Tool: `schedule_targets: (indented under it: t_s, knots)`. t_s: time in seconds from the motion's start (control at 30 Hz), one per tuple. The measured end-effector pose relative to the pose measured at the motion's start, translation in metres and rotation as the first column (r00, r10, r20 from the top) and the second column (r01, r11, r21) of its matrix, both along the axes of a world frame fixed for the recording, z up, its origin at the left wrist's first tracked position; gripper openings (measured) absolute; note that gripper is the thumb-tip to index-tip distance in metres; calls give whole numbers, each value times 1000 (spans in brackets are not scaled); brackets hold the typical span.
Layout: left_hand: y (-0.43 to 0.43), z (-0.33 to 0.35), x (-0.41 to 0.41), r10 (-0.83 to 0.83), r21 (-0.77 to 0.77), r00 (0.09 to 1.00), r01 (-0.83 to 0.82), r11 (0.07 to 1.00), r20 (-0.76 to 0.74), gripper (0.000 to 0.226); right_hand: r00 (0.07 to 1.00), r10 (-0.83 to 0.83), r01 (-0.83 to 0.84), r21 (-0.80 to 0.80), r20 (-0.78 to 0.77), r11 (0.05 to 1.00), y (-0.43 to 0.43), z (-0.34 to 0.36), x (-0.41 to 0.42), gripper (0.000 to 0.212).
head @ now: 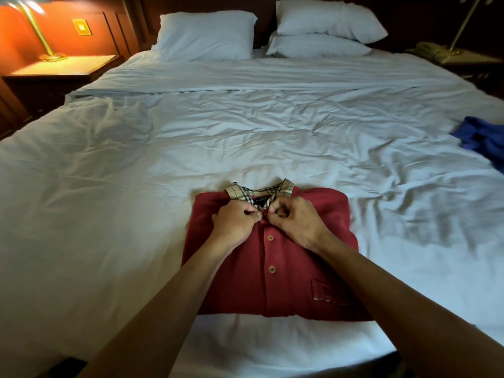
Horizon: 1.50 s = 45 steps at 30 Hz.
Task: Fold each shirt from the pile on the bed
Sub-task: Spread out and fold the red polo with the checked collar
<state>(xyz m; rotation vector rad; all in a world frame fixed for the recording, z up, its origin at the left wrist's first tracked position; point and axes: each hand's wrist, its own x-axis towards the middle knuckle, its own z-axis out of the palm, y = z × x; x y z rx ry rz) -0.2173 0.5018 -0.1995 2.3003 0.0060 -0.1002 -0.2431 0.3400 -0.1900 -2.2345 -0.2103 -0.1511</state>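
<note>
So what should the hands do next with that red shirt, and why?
Probably finish closing the top of the placket: the left hand and right hand both pinch it under the checked collar of the red shirt, which already lies folded. The blue garment waits.

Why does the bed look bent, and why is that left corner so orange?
Head view: the wide-angle lens bows the bed; the lit lamp tints its nightstand orange, while the bedding reads cool white and smeared at right; the left hand and right hand on the red polo shirt are sharp.
</note>
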Motion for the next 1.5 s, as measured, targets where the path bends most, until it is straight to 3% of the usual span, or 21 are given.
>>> schedule_targets:
  t_s: [0.2, 0.3, 0.43, 0.53, 0.63, 0.67, 0.73, 0.8, 0.87, 0.9, 0.97, 1.07, 1.1, 1.17, 1.23, 1.3, 1.4, 1.47, 1.5]
  knots:
    - [3, -4, -5, -10, -43, 985, 17, 999, 171, 23, 996, -43, 37, -74, -84, 997, 0, 2, 12, 6]
    - [2, -5, -9, -4, -52, 968, 17, 998, 251, 14, 993, -102, 93, -144, -57, 985, 6, 1, 18, 8]
    - [9, -6, -8, -72, -55, 964, 89, 994, 256, 17, 991, -133, 135, -80, 25, 988, 2, 1, 11, 11]
    - [11, -6, -7, -97, 90, 934, 71, 993, 343, 20, 994, -2, 14, -110, 113, 994, -8, 2, -5, 12]
    - [8, -7, -4, -94, 235, 913, -2, 972, 398, 13, 984, 173, -145, -436, 26, 888, -9, -2, -24, 34]
    - [8, -7, -2, -94, 232, 904, -6, 973, 418, 10, 981, 192, -176, -476, -15, 862, -11, -2, -30, 41]
    - [14, -5, 2, -113, 236, 868, -5, 972, 484, 10, 977, 214, -193, -375, 16, 907, -18, 4, -37, 49]
    - [24, 3, 10, -209, 357, 843, 22, 934, 495, 19, 978, 119, -77, -233, 172, 969, -33, 10, -31, 38]
    - [35, 14, 23, -374, 511, 859, 160, 845, 349, 30, 969, 7, 50, -225, 248, 973, -46, 20, -11, 34]
    - [38, 19, 28, -451, 561, 857, 252, 789, 250, 32, 972, 13, 59, -301, 233, 952, -49, 26, 0, 35]
    - [42, 28, 39, -547, 606, 829, 379, 699, 114, 31, 984, 144, -74, -496, 106, 865, -48, 35, 21, 38]
    - [46, 39, 57, -633, 656, 774, 467, 593, 21, 29, 937, 341, -292, -706, -76, 646, -42, 41, 47, 49]
    - [49, 42, 64, -642, 654, 767, 484, 581, 2, 32, 926, 365, -306, -759, -98, 574, -44, 42, 53, 63]
    - [57, 47, 75, -606, 639, 796, 471, 608, -11, 53, 922, 381, -281, -804, -73, 525, -55, 39, 61, 83]
    - [65, 46, 84, -582, 626, 812, 433, 649, 42, 85, 929, 368, -251, -787, -32, 564, -67, 34, 63, 80]
    - [68, 42, 89, -575, 607, 815, 424, 672, 67, 95, 936, 351, -249, -740, -19, 624, -71, 31, 63, 68]
    - [67, 42, 92, -530, 499, 848, 455, 738, 10, 76, 962, 263, -265, -508, -77, 820, -67, 31, 64, 33]
    - [68, 43, 92, -503, 428, 861, 483, 764, -72, 58, 967, 247, -254, -351, -66, 901, -66, 30, 64, 9]
    - [72, 41, 93, -496, 412, 863, 489, 769, -99, 51, 970, 239, -243, -309, -51, 920, -66, 27, 64, 28]
